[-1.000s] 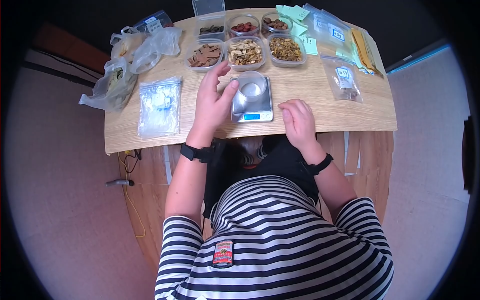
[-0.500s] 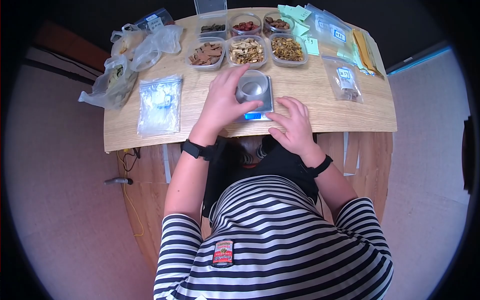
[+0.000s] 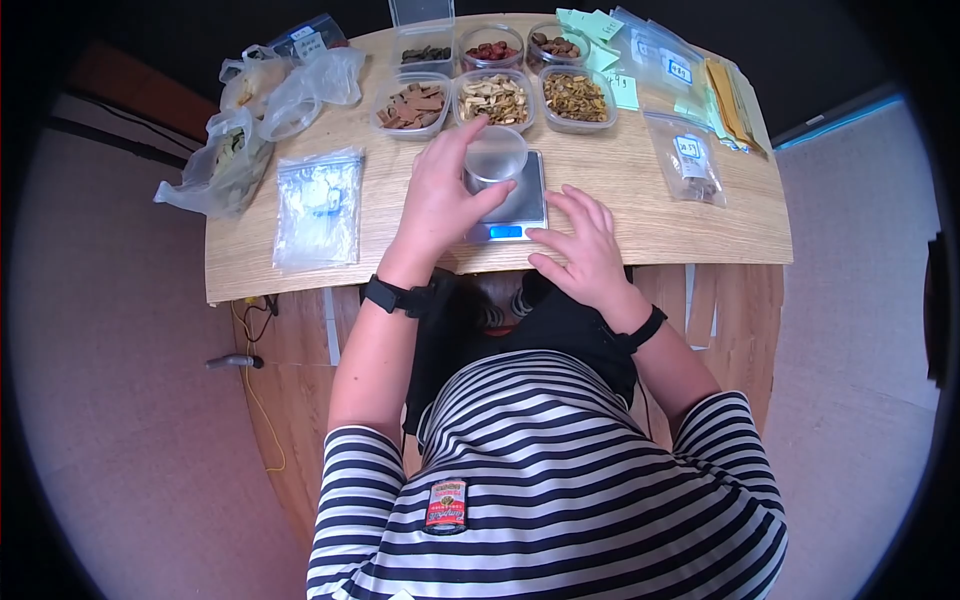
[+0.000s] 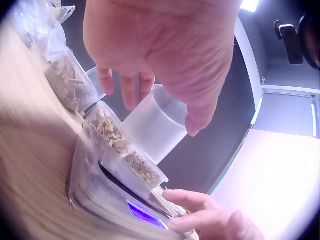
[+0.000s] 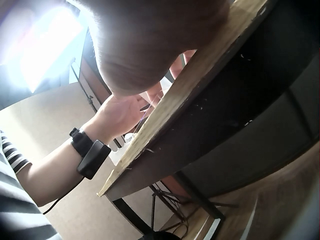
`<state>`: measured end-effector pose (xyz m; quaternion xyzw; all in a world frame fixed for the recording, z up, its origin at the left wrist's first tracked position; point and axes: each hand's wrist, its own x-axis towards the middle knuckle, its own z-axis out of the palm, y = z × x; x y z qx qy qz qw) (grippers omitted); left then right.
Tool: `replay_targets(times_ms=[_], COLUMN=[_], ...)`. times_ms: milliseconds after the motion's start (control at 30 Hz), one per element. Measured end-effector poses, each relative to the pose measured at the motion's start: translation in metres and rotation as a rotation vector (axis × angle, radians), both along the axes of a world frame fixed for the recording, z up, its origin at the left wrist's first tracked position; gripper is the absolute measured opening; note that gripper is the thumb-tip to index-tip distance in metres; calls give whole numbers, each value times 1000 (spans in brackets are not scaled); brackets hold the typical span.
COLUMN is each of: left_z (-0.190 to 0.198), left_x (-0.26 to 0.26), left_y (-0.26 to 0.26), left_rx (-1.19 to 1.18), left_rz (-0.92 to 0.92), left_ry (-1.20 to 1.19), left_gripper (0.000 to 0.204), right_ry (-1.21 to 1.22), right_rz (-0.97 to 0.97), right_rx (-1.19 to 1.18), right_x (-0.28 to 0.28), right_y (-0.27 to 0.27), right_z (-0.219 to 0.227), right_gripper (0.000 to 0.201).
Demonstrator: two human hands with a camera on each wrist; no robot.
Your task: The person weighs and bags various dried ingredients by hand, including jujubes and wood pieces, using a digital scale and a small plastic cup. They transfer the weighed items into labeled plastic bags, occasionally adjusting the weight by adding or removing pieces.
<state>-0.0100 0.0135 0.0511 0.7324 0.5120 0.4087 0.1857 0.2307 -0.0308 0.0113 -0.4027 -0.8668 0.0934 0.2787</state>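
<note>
My left hand (image 3: 440,195) holds a clear plastic cup (image 3: 503,152) between thumb and fingers. In the left wrist view the cup (image 4: 157,125) is tilted and raised off the digital scale (image 3: 527,195). The scale's blue display (image 3: 506,232) is lit, its digits too blurred to read. At the scale's front right corner is my right hand (image 3: 588,248), fingers loosely extended, fingertips right at the buttons beside the display. The right wrist view shows mostly the heel of that hand and the table edge.
Behind the scale stand tubs of brown bark pieces (image 3: 412,107), pale slices (image 3: 492,100) and yellowish pieces (image 3: 575,98), with more tubs farther back. Flat zip bags (image 3: 318,215) and tied plastic bags (image 3: 235,165) lie left. Labelled bags (image 3: 688,165), green notes and brown envelopes lie right.
My left hand has taken hold of the cup and lifted it from the scale. My right hand has moved left from the bare tabletop to the scale's front corner.
</note>
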Motion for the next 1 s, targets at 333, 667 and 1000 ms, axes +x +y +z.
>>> replay_targets(times_ms=[333, 667, 1000], left_z=[2, 5, 6], left_x=[0, -3, -1], left_y=[2, -1, -1], left_rx=[99, 21, 106], left_rz=[21, 6, 17], left_ry=[-49, -20, -42], left_gripper=[72, 80, 73], right_ry=[82, 84, 114], right_rz=[-11, -27, -55], right_rx=[13, 23, 17], right_x=[3, -6, -25], right_y=[-1, -4, -8], right_z=[-4, -1, -2], right_gripper=[41, 47, 54])
